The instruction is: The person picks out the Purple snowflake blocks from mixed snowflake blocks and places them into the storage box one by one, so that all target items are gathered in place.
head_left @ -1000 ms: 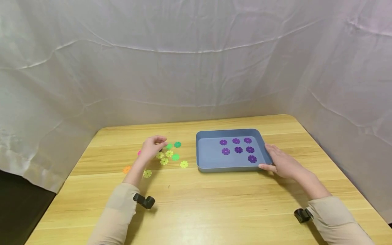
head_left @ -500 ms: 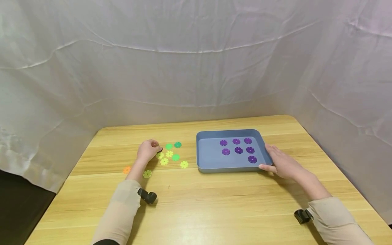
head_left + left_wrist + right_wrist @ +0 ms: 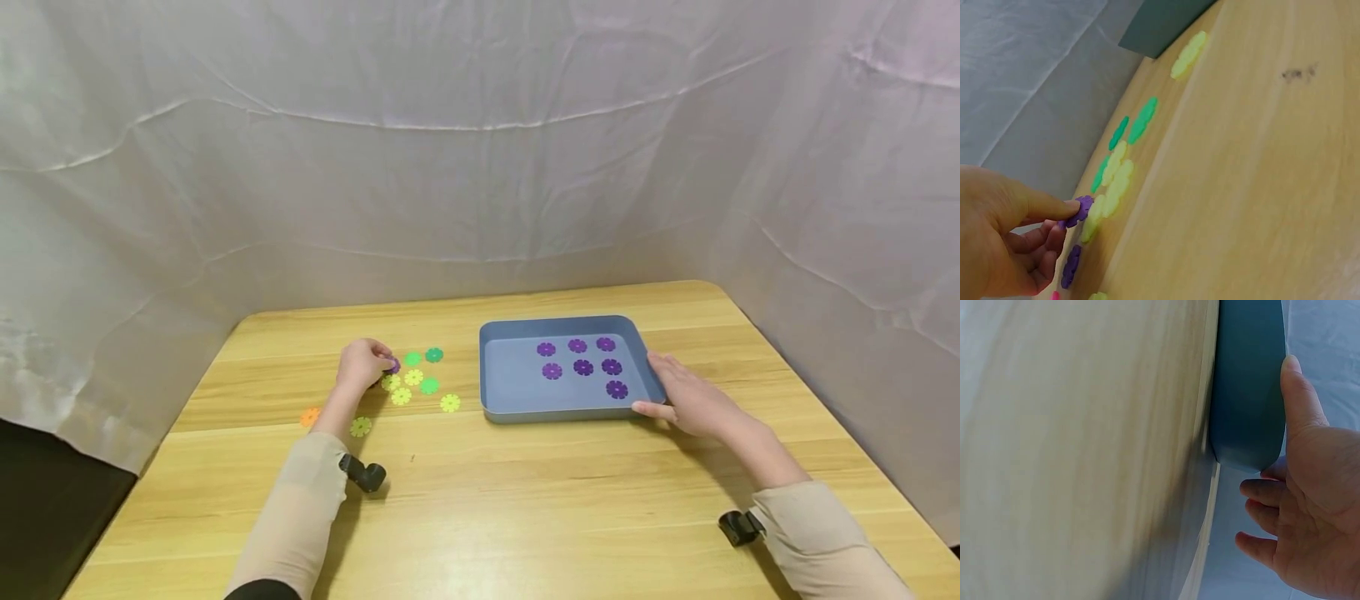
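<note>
At the left of the table my left hand (image 3: 362,365) pinches a purple flower-shaped disc (image 3: 1079,211) between thumb and fingers, close over the loose pieces. A second purple disc (image 3: 1071,267) lies below that hand in the left wrist view. Yellow discs (image 3: 401,396) and green discs (image 3: 429,386) lie just right of it. My right hand (image 3: 697,398) rests against the near right corner of a blue-grey tray (image 3: 517,411), thumb at its front wall and fingers along its right side. Inside the tray, several purple discs (image 3: 583,367) lie flat in loose rows toward the right.
An orange disc (image 3: 311,417) and an olive-yellow disc (image 3: 361,427) lie near the left forearm. A pink piece (image 3: 1055,295) shows at the lower edge of the left wrist view. Grey cloth (image 3: 480,167) hangs behind the wooden table (image 3: 525,508).
My left hand has drawn back slightly to the left, off the green discs, and now pinches a purple disc. The right hand and the tray stay put.
</note>
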Tool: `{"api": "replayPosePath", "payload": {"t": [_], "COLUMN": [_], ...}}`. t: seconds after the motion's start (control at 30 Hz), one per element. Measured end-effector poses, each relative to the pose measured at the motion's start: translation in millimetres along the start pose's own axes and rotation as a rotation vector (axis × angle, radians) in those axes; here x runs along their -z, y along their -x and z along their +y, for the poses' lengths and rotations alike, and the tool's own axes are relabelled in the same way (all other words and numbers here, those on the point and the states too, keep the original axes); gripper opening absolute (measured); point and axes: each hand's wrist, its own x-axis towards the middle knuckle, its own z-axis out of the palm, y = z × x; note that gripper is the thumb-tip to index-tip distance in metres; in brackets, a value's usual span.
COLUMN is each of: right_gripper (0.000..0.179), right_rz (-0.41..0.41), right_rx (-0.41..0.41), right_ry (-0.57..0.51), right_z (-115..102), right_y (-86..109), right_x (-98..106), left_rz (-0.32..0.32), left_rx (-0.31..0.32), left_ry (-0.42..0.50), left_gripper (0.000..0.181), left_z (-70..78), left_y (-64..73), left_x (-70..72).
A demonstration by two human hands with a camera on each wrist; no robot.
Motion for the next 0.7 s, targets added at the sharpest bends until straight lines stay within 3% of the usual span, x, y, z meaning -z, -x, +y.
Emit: {"api": "replayPosePath", "payload": {"t": [0.33, 0.6, 0.7], "right_gripper": [0.097, 0.097, 0.099], "right_rz": [-0.002, 0.006, 0.004], "right_rx": [-0.002, 0.005, 0.004], "right_ry": [-0.001, 0.000, 0.000], "right_z": [0.0, 3.0, 3.8], "right_y": [-0.3, -1.0, -1.1], "right_x": [-0.7, -2.0, -2.5], "left_rz": [0.023, -0.079, -0.115], "left_rx": [-0.012, 0.014, 0.004], "left_ry": [0.141, 0.402, 0.448], "left_gripper": [0.018, 0.025, 0.026], "left_z": [4.1, 35.9, 49.1], "left_y": [3.5, 18.2, 20.9], "left_x": [3.5, 2.4, -1.8]}}
